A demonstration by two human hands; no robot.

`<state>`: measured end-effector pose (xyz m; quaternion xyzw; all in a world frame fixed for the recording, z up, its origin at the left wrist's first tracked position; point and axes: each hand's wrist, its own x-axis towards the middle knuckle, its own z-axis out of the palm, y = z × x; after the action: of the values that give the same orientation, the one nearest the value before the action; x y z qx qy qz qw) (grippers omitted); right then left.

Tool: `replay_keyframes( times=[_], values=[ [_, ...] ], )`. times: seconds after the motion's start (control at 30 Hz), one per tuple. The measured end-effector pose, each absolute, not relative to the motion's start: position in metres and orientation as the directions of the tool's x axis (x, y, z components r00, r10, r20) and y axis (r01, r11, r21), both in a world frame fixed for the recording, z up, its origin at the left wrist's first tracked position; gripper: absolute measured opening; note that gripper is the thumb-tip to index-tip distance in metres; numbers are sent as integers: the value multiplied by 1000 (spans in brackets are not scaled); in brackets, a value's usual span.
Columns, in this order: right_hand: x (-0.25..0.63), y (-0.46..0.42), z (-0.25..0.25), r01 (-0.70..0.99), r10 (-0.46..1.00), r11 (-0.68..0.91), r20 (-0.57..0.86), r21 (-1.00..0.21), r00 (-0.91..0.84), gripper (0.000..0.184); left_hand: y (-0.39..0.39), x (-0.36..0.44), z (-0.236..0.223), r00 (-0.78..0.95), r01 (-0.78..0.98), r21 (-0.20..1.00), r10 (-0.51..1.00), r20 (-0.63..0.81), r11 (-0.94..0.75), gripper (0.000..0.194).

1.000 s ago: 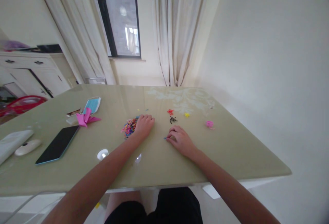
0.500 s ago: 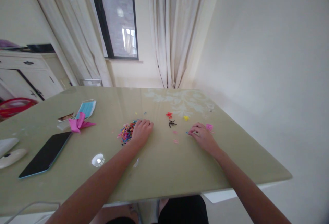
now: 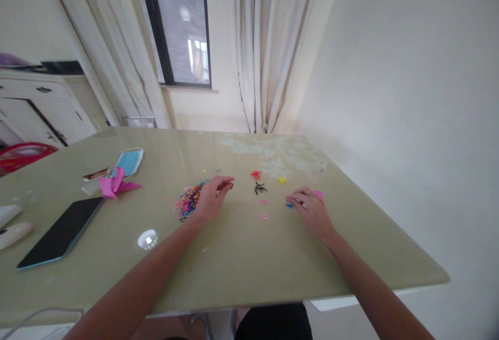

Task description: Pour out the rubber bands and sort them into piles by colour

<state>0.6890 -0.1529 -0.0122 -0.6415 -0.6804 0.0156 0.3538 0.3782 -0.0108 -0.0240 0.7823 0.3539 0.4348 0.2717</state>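
Note:
A heap of small multicoloured rubber bands (image 3: pixel 189 198) lies on the table, partly covered by my left hand (image 3: pixel 210 197). The thumb and forefinger of that hand are pinched on a small dark rubber band (image 3: pixel 232 185), lifted just right of the heap. To the right, my right hand (image 3: pixel 310 207) rests low with its fingertips drawn together. Blue rubber bands (image 3: pixel 289 205) show directly beneath those fingertips; whether one is gripped is hidden. Between the hands are small groups of black bands (image 3: pixel 260 188), red bands (image 3: pixel 255 174) and pink bands (image 3: pixel 264 217). Yellow bands (image 3: pixel 282 180) lie beyond my right hand.
A bright pink piece (image 3: pixel 318 194) sits behind my right hand. On the left are a dark phone or tablet (image 3: pixel 62 232), a pink cloth-like item (image 3: pixel 117 184), a blue face mask (image 3: pixel 129 162) and a round white shiny spot (image 3: pixel 147 239). A wall borders the right side.
My left hand has risen from the heap and turned, now pinching a dark band. My right hand's fingertips have shifted slightly, and blue bands now show below them on the table.

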Motion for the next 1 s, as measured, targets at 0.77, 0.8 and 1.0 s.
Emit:
replay_keyframes(
  times=[0.77, 0.8, 1.0],
  values=[
    [667, -101, -3, 844, 982, 187, 104, -502, -156, 10, -31, 381, -9, 397, -2, 965, 885, 241, -262, 34],
    [667, -101, -2, 843, 980, 199, 99, -500, -173, 11, -31, 381, -9, 393, 0, 965, 887, 242, -263, 34],
    [704, -112, 17, 824, 982, 186, 117, -535, -145, 11, -30, 379, -9, 350, -26, 973, 910, 223, -228, 31]
  ],
)
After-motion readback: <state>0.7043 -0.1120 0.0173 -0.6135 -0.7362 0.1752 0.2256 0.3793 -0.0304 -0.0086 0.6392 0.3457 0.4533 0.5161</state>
